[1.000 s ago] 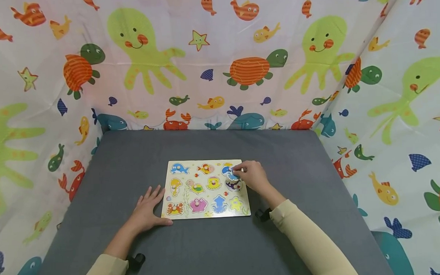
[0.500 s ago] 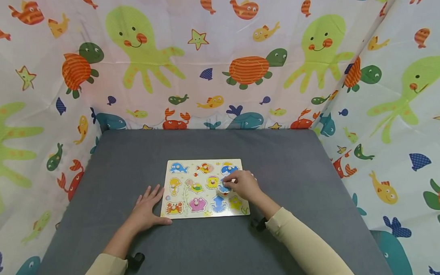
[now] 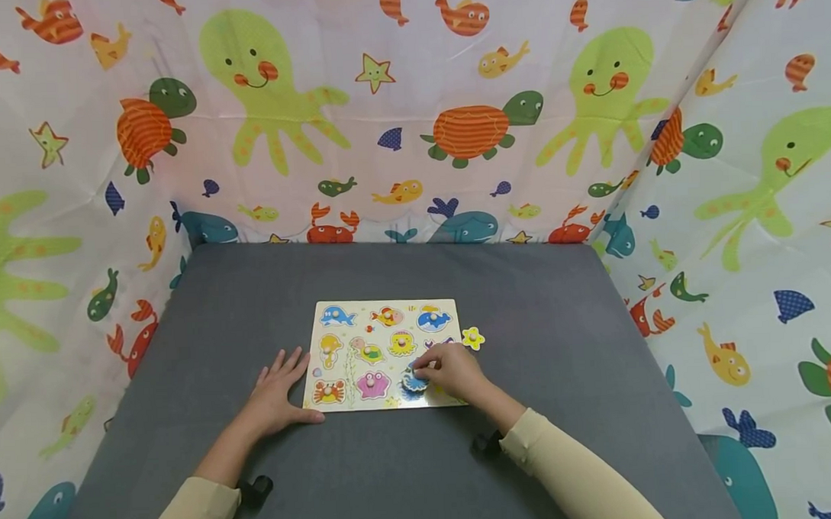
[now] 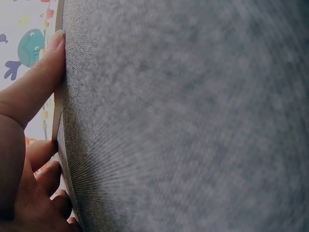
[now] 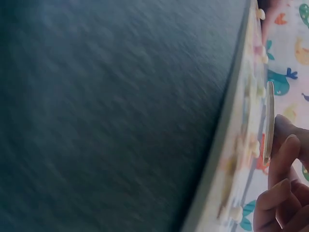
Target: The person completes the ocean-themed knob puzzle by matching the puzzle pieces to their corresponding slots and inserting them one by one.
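A wooden peg puzzle board (image 3: 362, 307) with sea-animal pictures and small knobs lies flat on the table. My right hand (image 3: 457, 371) pinches a blue puzzle piece (image 3: 414, 381) over the board's lower right part, overlapping the blue squid there. The right wrist view shows that puzzle piece (image 5: 269, 123) edge-on, raised above the board's face. At the board's left edge rests my left hand (image 3: 277, 396), fingers spread and thumb at the lower left corner. In the left wrist view its thumb (image 4: 46, 72) touches the board's side. My right hand hides the board's lower right corner.
A yellow star piece (image 3: 472, 338) lies just off the board's right edge. Dark grey cloth (image 3: 395, 474) covers the table. A sea-animal printed curtain (image 3: 385, 176) stands along the back and both sides.
My right hand has carried the blue piece from the board's upper right down and left to the squid. The yellow star piece beside the board has come into view. The left hand stays put.
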